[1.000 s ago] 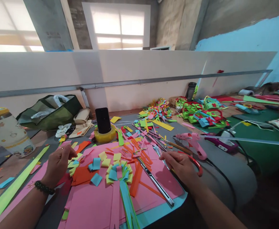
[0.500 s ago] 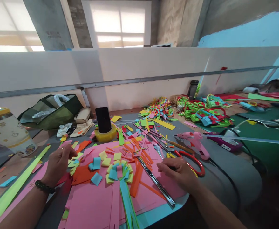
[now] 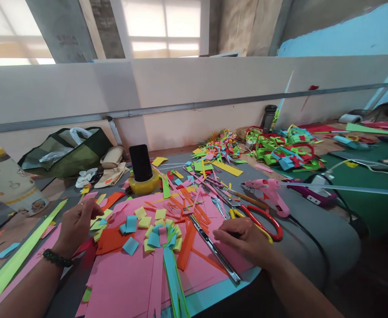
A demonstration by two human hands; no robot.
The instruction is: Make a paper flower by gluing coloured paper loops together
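Counts: one paper rosette (image 3: 162,234), blue and yellow-green, on the pink sheet (image 3: 127,282). One metal ruler (image 3: 214,249) lies slantwise just right of it. One pair of red-handled scissors (image 3: 265,221), one pink glue gun (image 3: 268,192), and one phone (image 3: 141,162) standing in one roll of yellow tape (image 3: 144,185). One green bag (image 3: 64,152) and one printed jar (image 3: 5,185) at far left.

Left hand (image 3: 76,225): half curled, fingertips on the yellow-green scraps (image 3: 97,221); grip unclear.

Right hand (image 3: 247,240): palm down on the pink sheet, fingers bent, between ruler and scissors; anything under it is hidden.

Writing: the jar's prints are too small to read.
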